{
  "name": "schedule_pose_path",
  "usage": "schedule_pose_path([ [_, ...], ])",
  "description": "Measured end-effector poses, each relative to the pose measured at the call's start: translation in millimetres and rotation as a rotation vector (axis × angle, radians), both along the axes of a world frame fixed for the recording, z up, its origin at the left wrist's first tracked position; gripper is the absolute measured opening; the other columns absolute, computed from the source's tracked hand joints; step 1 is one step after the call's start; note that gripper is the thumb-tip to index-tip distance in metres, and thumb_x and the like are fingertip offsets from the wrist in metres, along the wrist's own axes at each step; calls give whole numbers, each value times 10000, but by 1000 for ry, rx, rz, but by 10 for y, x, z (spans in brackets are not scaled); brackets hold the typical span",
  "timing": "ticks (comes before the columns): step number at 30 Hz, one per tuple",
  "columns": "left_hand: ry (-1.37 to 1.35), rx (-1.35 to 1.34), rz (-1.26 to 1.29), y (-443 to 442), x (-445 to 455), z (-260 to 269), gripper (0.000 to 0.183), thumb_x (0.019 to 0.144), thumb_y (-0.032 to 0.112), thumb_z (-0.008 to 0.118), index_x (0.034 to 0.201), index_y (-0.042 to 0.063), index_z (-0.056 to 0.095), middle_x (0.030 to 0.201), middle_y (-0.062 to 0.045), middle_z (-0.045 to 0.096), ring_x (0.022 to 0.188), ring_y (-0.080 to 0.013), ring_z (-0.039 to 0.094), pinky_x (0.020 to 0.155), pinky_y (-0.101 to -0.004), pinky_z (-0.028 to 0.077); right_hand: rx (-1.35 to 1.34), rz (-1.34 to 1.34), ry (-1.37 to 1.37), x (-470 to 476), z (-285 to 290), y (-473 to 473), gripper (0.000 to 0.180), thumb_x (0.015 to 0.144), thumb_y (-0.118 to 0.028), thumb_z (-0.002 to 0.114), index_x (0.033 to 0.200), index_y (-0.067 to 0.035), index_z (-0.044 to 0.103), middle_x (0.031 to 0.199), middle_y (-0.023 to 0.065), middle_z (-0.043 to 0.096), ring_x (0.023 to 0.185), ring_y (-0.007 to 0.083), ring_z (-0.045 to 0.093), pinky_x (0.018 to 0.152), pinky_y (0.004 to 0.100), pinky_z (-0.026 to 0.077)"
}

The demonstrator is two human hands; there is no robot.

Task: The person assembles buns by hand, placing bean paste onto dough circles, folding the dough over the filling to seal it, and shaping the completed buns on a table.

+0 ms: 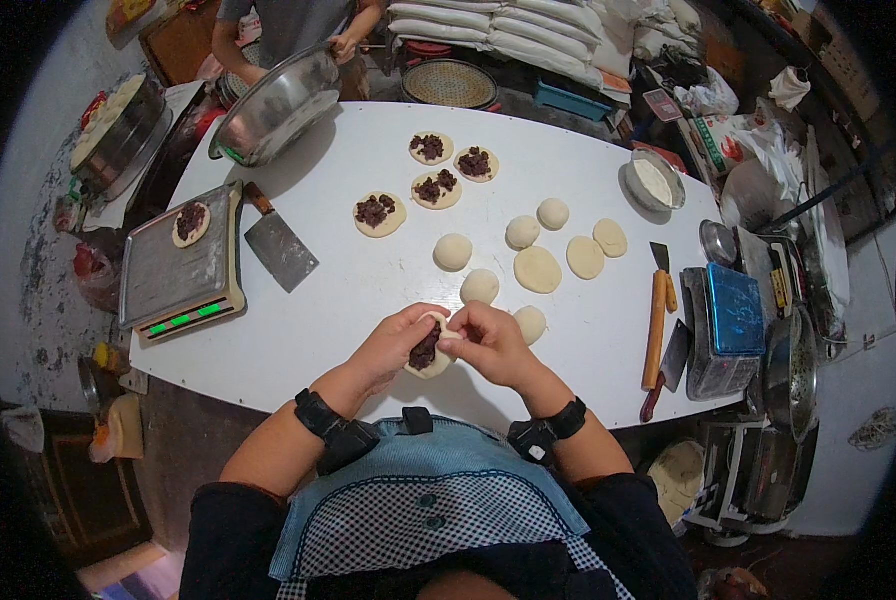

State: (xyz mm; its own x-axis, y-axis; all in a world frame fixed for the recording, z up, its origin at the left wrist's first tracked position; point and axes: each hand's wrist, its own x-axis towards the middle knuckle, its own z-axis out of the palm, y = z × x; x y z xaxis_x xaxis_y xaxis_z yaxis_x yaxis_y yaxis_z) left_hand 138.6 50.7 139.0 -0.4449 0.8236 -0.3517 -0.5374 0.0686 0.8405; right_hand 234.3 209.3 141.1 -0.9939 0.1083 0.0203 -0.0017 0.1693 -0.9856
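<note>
Over the near edge of the white table [305, 341], both my hands hold one dough round [430, 369] filled with dark bean paste [423, 349]. My left hand [390, 343] cups it from the left, thumb on the upper rim. With thumb and fingertips, my right hand [499, 343] pinches the dough's right edge. Just beyond my hands sit dough balls, one [480, 286] very near my fingers and another [530, 324] beside my right hand. Flat dough rounds [537, 270] lie farther right. Several rounds topped with paste [379, 214] rest toward the back.
Left are a scale [181, 262] bearing a filled round [191, 224] and a cleaver [280, 247]. At right lie a rolling pin [653, 330], a knife [673, 360], a blue-topped scale [736, 307] and a flour bowl [654, 184]. Across the table, a person [290, 34] tilts a large metal bowl [283, 105].
</note>
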Motion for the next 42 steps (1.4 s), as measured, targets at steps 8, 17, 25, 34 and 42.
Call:
schedule_pose_path([
  [8,199,-81,-44,17,-119,82,379,970,314,349,1176,37,507,1045,-82,580,921,-135,568,814,-266,464,12,-24,-85,-50,99,5,200,766,-151,695,836,-33,549,674,-15,506,592,53,466,521,210,390],
  [17,-311,180,144,11,-22,8,370,957,314,377,1227,73,457,1123,-101,546,1005,-187,564,842,-338,501,-190,-155,73,-60,-17,-9,208,786,-99,676,932,-23,549,799,2,549,719,62,530,606,200,438],
  [25,51,5,67,57,-9,101,308,958,246,406,1174,41,483,1026,-69,566,937,-135,551,803,-291,483,-73,-132,68,-34,76,-53,218,781,-92,673,932,-18,534,746,-10,500,662,52,481,578,198,408],
  [34,263,-6,-91,42,-55,2,361,970,312,362,1141,28,507,1009,-70,572,929,-117,538,811,-260,443,201,-123,128,-27,203,-146,193,773,-140,663,880,-10,569,675,57,499,588,153,504,552,256,420],
  [42,-130,142,191,69,10,80,340,959,335,385,1198,109,472,1061,-49,545,920,-121,556,752,-274,487,-210,-231,-35,-97,100,-86,180,799,-92,662,937,-20,571,807,7,573,706,58,517,634,192,430],
])
